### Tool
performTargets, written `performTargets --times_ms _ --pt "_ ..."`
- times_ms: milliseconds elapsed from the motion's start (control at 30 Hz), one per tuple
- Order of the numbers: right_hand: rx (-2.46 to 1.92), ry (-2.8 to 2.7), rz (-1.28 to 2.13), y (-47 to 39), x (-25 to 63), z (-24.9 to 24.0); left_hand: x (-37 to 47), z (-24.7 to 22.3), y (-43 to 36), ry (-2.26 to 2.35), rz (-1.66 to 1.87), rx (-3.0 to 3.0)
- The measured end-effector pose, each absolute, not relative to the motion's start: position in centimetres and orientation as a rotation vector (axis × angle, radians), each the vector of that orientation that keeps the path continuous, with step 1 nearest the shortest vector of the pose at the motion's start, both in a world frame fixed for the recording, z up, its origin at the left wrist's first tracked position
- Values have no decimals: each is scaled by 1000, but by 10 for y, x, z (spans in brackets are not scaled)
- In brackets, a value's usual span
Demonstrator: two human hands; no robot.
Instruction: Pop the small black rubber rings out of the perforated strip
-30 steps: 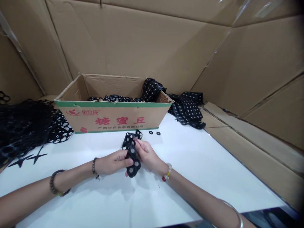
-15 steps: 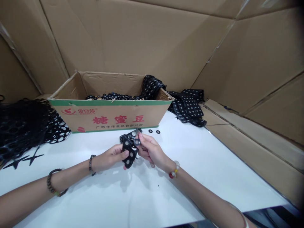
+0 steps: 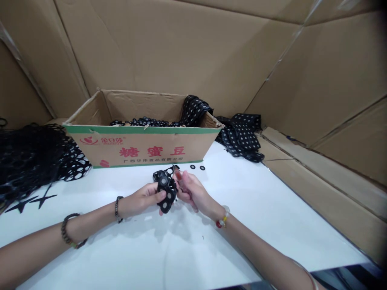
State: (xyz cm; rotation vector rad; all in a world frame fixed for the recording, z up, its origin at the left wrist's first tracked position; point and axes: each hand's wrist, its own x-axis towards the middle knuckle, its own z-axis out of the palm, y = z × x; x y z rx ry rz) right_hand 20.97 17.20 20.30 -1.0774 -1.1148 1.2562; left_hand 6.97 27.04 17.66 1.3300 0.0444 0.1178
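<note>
A black sheet with round grey-centred discs [image 3: 167, 196] is folded up in my left hand [image 3: 148, 197], its thumb pressed on top. Close against its right side, my right hand [image 3: 193, 189] is closed around a small pointed metal tool [image 3: 176, 170]. The tip points up and away from me; the rest lies hidden in the fingers, so its exact kind is unclear. Part of the sheet, with open holes, reaches behind the tip. Two loose black rings [image 3: 202, 168] with grey centres lie on the white table [image 3: 211, 253] beyond my right hand.
An open cardboard box [image 3: 151, 145] stands behind my hands, holding many small rings. A dotted black sheet [image 3: 195, 110] hangs over its right end; more dotted sheets [image 3: 242, 137] lie beside it. Perforated black scrap [image 3: 27, 161] piles up at left. Cardboard walls [image 3: 181, 48] enclose the table.
The grey-centred ring that was at my right fingertips no longer shows there. The tool's pointed tip now shows more plainly beside the sheet. My left hand has barely moved.
</note>
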Motion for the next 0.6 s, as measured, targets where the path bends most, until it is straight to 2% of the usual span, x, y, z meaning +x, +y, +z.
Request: performTargets --times_ms 233,467,600 --pt "-1376 -1216 771 180 235 204 70 178 270 77 91 1391" --pt "-1409 -1340 827 174 230 211 71 174 271 119 154 1362" --pt "-1583 -1423 758 171 221 209 72 172 272 146 163 1344"
